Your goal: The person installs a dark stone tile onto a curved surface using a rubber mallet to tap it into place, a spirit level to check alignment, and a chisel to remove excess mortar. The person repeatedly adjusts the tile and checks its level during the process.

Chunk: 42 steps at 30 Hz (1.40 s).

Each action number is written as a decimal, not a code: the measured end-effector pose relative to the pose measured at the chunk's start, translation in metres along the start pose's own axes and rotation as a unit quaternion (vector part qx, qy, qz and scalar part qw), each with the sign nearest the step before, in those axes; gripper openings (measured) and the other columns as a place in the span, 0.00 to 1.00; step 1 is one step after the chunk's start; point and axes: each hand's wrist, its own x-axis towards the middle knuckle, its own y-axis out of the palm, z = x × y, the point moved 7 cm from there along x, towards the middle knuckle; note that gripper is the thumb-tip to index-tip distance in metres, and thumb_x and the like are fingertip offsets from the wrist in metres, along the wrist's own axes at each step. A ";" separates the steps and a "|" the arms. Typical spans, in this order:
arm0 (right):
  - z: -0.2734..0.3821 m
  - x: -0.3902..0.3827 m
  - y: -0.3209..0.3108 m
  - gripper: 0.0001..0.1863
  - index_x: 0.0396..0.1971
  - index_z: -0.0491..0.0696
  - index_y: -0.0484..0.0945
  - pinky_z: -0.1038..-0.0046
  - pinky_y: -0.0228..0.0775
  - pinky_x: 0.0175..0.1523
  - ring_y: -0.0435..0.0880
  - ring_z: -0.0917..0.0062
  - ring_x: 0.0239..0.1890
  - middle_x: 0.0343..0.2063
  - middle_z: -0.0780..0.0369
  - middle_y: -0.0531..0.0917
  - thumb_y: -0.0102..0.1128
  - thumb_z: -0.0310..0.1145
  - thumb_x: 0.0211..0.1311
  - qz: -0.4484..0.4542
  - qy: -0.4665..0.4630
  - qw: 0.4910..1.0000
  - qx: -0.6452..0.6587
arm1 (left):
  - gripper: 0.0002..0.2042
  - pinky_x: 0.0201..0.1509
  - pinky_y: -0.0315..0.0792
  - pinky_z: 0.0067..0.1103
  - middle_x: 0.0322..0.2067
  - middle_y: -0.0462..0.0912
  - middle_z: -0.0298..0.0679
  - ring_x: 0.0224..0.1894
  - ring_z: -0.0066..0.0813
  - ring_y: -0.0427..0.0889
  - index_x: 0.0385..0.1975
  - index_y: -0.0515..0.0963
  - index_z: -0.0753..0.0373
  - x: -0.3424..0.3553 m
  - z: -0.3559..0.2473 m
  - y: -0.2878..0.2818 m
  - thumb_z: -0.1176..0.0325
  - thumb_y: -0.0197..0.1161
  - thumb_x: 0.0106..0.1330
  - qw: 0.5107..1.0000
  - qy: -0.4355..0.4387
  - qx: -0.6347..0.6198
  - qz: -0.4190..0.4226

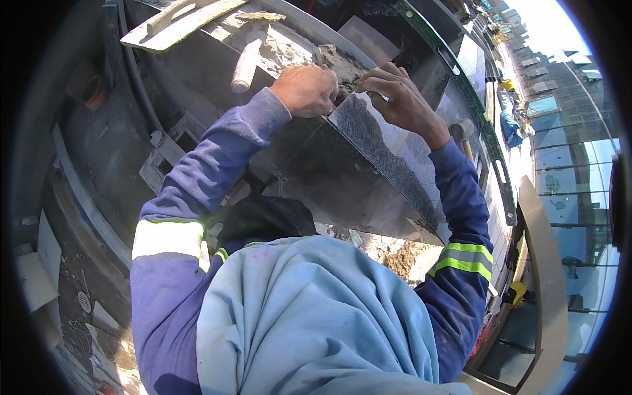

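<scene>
My left hand [306,91] is closed, knuckles up, at the near corner of a grey stone slab [395,141]; anything inside its fingers is hidden. Across the slab's far edge, my right hand [403,99] has its fingers bent and apart, the fingertips close to a heap of wet grey mortar [342,64]. A dark patch with a jagged edge covers part of the slab's top. Just left of my left hand lies a trowel with a pale, mortar-smeared handle [247,64], its blade buried in mortar.
A long plastering float [181,25] rests at the upper left. Along the right runs a green spirit level [440,47], with a mallet [462,130] beside it. A small bucket [95,92] stands far left. Rubble and offcuts lie lower left; glass panels [573,197] rise at the right.
</scene>
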 end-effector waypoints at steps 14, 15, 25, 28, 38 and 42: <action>-0.043 -0.015 -0.015 0.12 0.42 0.47 0.87 0.62 0.69 0.62 0.77 0.67 0.51 0.42 0.64 0.86 0.59 0.23 0.61 -0.034 0.064 0.997 0.031 | 0.12 0.51 0.80 0.41 0.35 0.89 0.53 0.43 0.54 0.88 0.35 0.88 0.65 0.010 -0.006 0.008 0.66 0.59 0.62 0.999 -0.006 0.023 0.046; -0.041 -0.010 -0.008 0.13 0.42 0.48 0.87 0.62 0.69 0.62 0.77 0.67 0.51 0.42 0.64 0.86 0.59 0.23 0.60 -0.022 0.044 0.998 0.025 | 0.12 0.51 0.80 0.40 0.35 0.89 0.53 0.43 0.54 0.88 0.34 0.88 0.65 0.013 -0.006 0.010 0.66 0.59 0.62 0.999 -0.004 0.009 0.050; -0.032 0.008 0.026 0.18 0.44 0.52 0.86 0.63 0.66 0.62 0.76 0.69 0.53 0.44 0.67 0.85 0.57 0.20 0.55 0.006 -0.044 0.999 -0.025 | 0.12 0.43 0.76 0.32 0.29 0.85 0.50 0.34 0.40 0.85 0.31 0.84 0.72 0.028 0.004 0.020 0.70 0.57 0.58 0.988 0.033 -0.116 0.100; -0.033 0.012 0.032 0.19 0.44 0.52 0.86 0.64 0.64 0.59 0.76 0.70 0.53 0.44 0.68 0.85 0.56 0.19 0.54 0.029 -0.038 0.998 -0.043 | 0.13 0.45 0.75 0.32 0.30 0.85 0.51 0.36 0.39 0.84 0.32 0.83 0.73 0.025 0.002 0.017 0.69 0.57 0.59 0.987 0.027 -0.118 0.104; -0.034 0.027 0.043 0.16 0.37 0.52 0.83 0.65 0.58 0.56 0.75 0.73 0.48 0.37 0.69 0.83 0.56 0.18 0.49 0.057 -0.060 0.995 -0.054 | 0.15 0.50 0.76 0.32 0.34 0.86 0.49 0.41 0.43 0.85 0.37 0.85 0.72 0.022 0.000 0.019 0.66 0.57 0.63 0.992 0.100 -0.052 0.060; -0.031 0.029 0.041 0.15 0.35 0.51 0.82 0.64 0.57 0.57 0.75 0.73 0.47 0.34 0.67 0.81 0.56 0.17 0.48 0.061 -0.057 0.995 -0.061 | 0.15 0.52 0.76 0.34 0.37 0.86 0.50 0.43 0.45 0.85 0.40 0.84 0.71 0.019 0.005 0.017 0.66 0.57 0.64 0.994 0.000 -0.102 0.040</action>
